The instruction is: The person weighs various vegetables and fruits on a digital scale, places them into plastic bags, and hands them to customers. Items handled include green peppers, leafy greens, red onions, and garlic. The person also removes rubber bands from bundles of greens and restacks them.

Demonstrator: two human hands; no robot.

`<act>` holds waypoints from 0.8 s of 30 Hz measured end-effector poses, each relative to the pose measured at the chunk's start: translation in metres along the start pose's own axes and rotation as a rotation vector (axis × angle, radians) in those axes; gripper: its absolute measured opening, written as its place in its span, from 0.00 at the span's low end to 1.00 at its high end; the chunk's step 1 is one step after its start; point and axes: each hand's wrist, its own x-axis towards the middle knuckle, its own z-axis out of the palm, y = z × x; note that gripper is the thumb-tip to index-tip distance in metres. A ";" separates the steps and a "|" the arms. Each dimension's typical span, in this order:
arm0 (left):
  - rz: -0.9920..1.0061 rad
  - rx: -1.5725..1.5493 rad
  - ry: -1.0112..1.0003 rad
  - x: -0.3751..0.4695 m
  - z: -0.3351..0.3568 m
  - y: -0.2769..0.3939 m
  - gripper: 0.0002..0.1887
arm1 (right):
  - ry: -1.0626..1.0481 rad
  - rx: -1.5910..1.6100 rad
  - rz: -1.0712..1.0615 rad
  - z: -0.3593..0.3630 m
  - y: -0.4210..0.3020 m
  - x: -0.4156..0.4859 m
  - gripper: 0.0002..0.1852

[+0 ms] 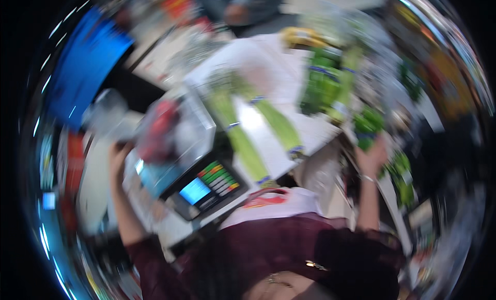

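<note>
My right hand is closed around a bunch of leafy greens at the right of the table. My left hand is at the far left, by a clear plastic bag; blur hides whether its fingers hold the bag. Between my hands, a digital scale bears a plastic bag of red produce on its tray. Two banded bunches of long green stalks lie side by side on the white table. More banded green vegetables lie at the table's right.
A yellow bundle lies at the table's back edge, beside bagged vegetables. A blue panel is at the upper left. Another person's hand shows at the top. A further green bunch lies right of my right forearm.
</note>
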 end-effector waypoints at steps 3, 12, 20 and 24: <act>0.063 -0.210 0.080 -0.010 0.001 0.009 0.13 | -0.185 -0.116 0.102 -0.006 0.031 0.033 0.63; 0.003 -0.156 0.099 -0.026 -0.016 -0.025 0.11 | -0.516 0.377 -0.092 0.032 0.074 0.095 0.37; -0.112 -0.302 0.113 -0.054 -0.026 -0.064 0.12 | -0.962 1.741 0.421 -0.012 0.058 0.067 0.45; -0.139 -0.347 0.148 -0.063 -0.018 -0.069 0.12 | -1.088 2.524 0.204 -0.012 0.017 0.048 0.47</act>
